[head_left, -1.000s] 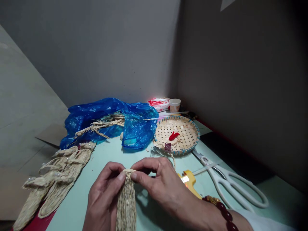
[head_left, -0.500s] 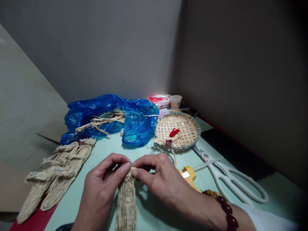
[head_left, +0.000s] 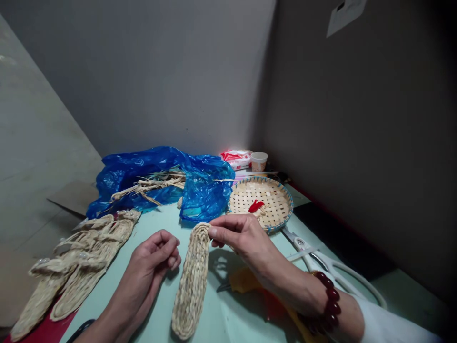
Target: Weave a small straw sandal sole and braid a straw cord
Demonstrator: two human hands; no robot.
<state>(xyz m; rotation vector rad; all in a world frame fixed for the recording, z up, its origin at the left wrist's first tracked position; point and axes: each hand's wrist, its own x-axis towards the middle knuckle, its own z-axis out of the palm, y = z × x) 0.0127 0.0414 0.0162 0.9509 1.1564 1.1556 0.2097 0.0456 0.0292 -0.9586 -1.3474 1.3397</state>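
A woven straw shoe sole (head_left: 193,281), long with rounded ends, is held up over the table by its far end. My right hand (head_left: 246,243) pinches that end's right edge between thumb and fingers. To the left of the sole and apart from it is my left hand (head_left: 155,262), its fingers curled in and thumb against them, with nothing visible in it. Under my right forearm lies a yellow glue gun (head_left: 246,279), partly hidden, its nozzle pointing left. A pair of woven straw sandals (head_left: 82,262) rests on the left.
A blue plastic bag (head_left: 207,190) with straw strands (head_left: 160,183) lies at the back. Beside it stands a round bamboo basket (head_left: 278,200) holding a red scrap (head_left: 255,206). White-handled scissors (head_left: 335,267) lie on the right. A paper cup (head_left: 259,162) and a red-white packet (head_left: 236,159) stand near the wall.
My left hand has come off the sole and moved slightly left and down. My right hand has raised the sole's far end, so more of its length shows.
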